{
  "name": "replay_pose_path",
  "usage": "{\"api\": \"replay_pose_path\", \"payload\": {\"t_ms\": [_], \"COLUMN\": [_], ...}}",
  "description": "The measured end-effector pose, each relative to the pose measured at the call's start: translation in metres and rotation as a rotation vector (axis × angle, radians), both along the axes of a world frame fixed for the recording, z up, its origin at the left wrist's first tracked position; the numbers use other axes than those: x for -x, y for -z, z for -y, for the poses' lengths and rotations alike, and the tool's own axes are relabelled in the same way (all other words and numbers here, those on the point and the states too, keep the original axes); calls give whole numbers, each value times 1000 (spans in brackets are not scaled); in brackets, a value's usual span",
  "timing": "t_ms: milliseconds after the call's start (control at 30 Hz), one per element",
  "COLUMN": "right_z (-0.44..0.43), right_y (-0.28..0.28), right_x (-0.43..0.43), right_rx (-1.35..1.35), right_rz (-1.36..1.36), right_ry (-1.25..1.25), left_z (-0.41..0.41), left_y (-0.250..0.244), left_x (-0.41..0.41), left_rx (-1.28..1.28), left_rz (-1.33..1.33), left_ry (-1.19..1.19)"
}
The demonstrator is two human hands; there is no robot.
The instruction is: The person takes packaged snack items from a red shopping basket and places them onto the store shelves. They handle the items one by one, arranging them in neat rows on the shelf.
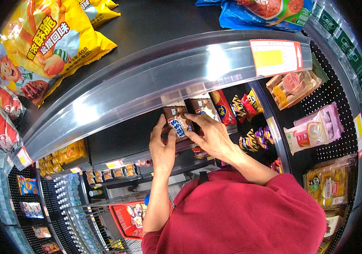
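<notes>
My left hand (163, 147) and my right hand (214, 136) hold a brown and white snack packet (177, 119) between them. The left fingers lie along its left side and lower corner, while the right thumb and index finger press its right side. It sits at a lower shelf, partly behind the clear lip of the shelf above (143, 85). Beside it, to the right, stands a similar brown packet (203, 106), followed by a red packet (223, 108). Dark bare shelf surface (120, 136) extends left of my left hand.
Yellow snack bags (51, 41) and a blue bag (263, 16) lie on the upper shelf. A price tag (276, 57) hangs from its lip. Behind the left arm is a wire shopping cart (89, 222) with a red basket (120, 219). Packaged pastries (311, 130) fill right-hand shelves.
</notes>
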State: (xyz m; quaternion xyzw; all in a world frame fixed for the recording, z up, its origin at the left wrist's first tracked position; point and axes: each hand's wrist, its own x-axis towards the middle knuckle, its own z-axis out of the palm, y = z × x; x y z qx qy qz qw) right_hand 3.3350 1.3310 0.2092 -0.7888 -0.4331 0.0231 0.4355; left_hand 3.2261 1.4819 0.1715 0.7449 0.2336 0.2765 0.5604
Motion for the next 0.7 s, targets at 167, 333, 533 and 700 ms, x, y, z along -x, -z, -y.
{"api": "replay_pose_path", "payload": {"t_ms": [167,333,533,700], "right_z": [1,5,7,10], "right_y": [-3,-9,-13,-13], "right_x": [1,1,2,0], "right_rx": [5,45,32,-34], "right_rz": [28,0,15,-2], "right_ry": [15,20,27,26], "left_z": [-2,-1,0,3], "left_y": [3,3,4,-1], "left_x": [2,4,5,3], "left_rx": [-19,-16,-127,-48], "left_rz": [-5,-31,-66,-67], "left_ry": [-20,-26,-37,-32]}}
